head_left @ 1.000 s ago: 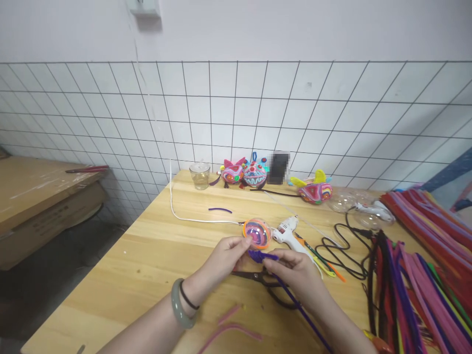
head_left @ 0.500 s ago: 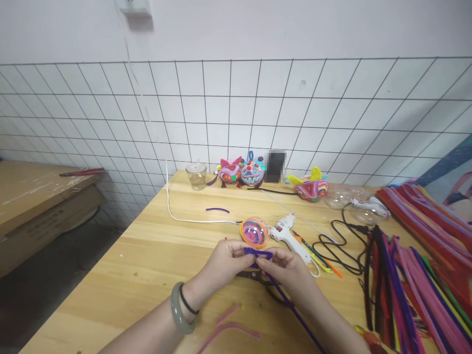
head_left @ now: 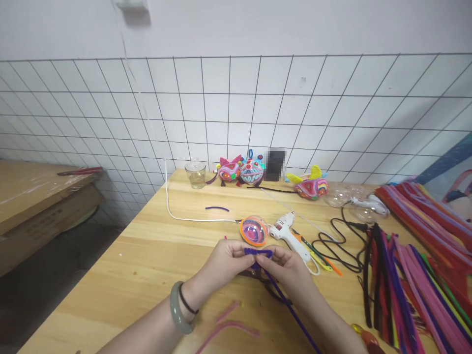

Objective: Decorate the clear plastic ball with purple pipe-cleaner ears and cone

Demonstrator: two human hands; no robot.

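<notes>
centrally, a purple fuzzy stem pinched between two hands

the left hand (head_left: 226, 260) and the right hand (head_left: 291, 270) meet over the near half of a wooden table (head_left: 143, 270), their fingertips close together. the thumb and fingers of each are narrowed on the purple fuzzy stem (head_left: 289, 307): its tightly wound part lies at the left fingertips, a short straight length bridges to the right fingers, and a long tail slants down to the near right. the left wrist bears a grey-green bangle (head_left: 179, 307) and a thin black band (head_left: 188, 301).

just beyond the fingertips rests a clear dome (head_left: 253, 231) with an orange rim and coloured bands; to its right lies a white glue gun (head_left: 289, 235). dark scissors (head_left: 275, 293) sit below the hands, partly hidden by them. pink stem pieces (head_left: 236, 324) lie on the near side, and a short purple piece (head_left: 217, 208) lies farther off to the left.

along the far edge, left to right: a glass cup (head_left: 195, 176), a pink figure (head_left: 227, 172), a blue-trimmed figure (head_left: 251, 172), a pixelated dark object (head_left: 276, 164) and a yellow-finned figure (head_left: 312, 189). at the right are a looped black cord (head_left: 339, 241) and a bundle of many-coloured stems (head_left: 413, 290).
</notes>
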